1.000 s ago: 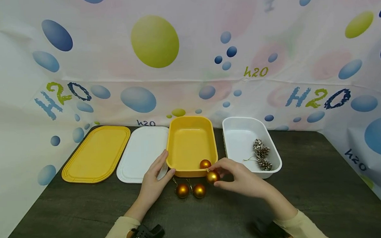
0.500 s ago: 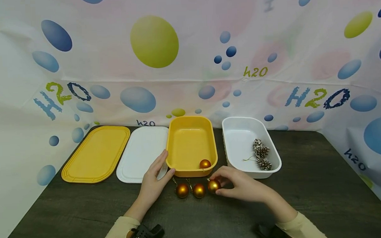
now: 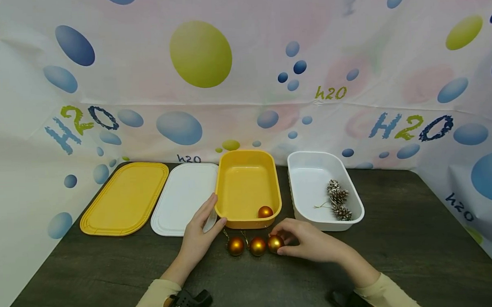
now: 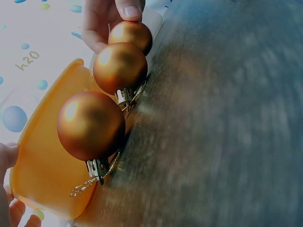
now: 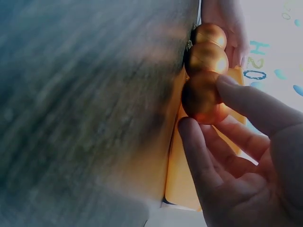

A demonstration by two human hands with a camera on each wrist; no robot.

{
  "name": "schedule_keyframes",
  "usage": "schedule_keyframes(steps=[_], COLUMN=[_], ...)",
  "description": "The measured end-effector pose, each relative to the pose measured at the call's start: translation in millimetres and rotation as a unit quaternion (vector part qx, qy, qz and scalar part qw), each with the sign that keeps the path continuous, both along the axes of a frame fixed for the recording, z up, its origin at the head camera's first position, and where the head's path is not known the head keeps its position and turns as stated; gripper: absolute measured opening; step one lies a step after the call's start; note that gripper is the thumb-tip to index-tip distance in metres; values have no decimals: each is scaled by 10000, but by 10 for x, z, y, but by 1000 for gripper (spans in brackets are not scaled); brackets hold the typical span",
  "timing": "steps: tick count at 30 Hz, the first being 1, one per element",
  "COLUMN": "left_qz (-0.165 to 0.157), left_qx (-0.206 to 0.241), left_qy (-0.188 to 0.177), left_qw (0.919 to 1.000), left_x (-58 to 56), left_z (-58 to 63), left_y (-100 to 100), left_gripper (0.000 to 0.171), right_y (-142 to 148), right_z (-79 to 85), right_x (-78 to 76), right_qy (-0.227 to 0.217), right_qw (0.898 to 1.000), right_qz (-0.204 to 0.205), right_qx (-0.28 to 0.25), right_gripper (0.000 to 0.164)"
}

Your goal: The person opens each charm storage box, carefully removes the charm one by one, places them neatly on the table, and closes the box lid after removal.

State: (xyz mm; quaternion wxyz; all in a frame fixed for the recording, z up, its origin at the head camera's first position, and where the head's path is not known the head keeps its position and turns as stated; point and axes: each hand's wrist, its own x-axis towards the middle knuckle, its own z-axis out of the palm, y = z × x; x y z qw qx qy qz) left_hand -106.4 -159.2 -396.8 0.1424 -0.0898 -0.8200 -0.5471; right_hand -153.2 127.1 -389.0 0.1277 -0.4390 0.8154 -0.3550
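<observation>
In the head view, my left hand [image 3: 197, 234] touches the near left corner of the yellow plastic container [image 3: 248, 223], with fingers along its side and the thumb at the front. My right hand [image 3: 316, 241] pinches a gold Christmas bauble [image 3: 275, 243] between thumb and fingers, in front of the container. Left of it in the same row lie two more gold baubles, one in the middle [image 3: 257, 246] and one at the left [image 3: 235, 246], with cords towards the container. Another bauble [image 3: 265, 211] sits inside the container, at the near right corner.
A white container [image 3: 308, 178] to the right holds several frosted pine cones [image 3: 338, 197]. Left of the yellow container lie a white lid [image 3: 182, 201] and a yellow lid [image 3: 125, 198] on the dark table [image 3: 250, 280]. A patterned sheet [image 3: 244, 95] hangs behind.
My right hand has brought its bauble down from the yellow container's front rim to the row of baubles before it. My left hand has stayed at the container's corner.
</observation>
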Motion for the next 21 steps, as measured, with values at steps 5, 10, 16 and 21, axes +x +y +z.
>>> schedule_keyframes(steps=[5,10,16,21], left_qz=[-19,-9,16,3], left_qx=[29,21,-12,-7], left_qy=[5,14,17,-2], left_qw=[10000,10000,10000,10000], left_x=[-2,0,1,-3], left_z=[-5,-4,-3,-4], left_y=[-3,-2,-3,-5], left_gripper=[60,60,60,60], right_y=[-4,-10,-18,-22], right_z=[13,16,13,0], right_x=[7,12,14,13], right_qy=[-96,-88,-106,-26], right_qw=[9998,9997,9997,9999], right_qz=[-34,-54,-25,-1], right_qx=[157,224,210,163], right_gripper=[28,28,30,31])
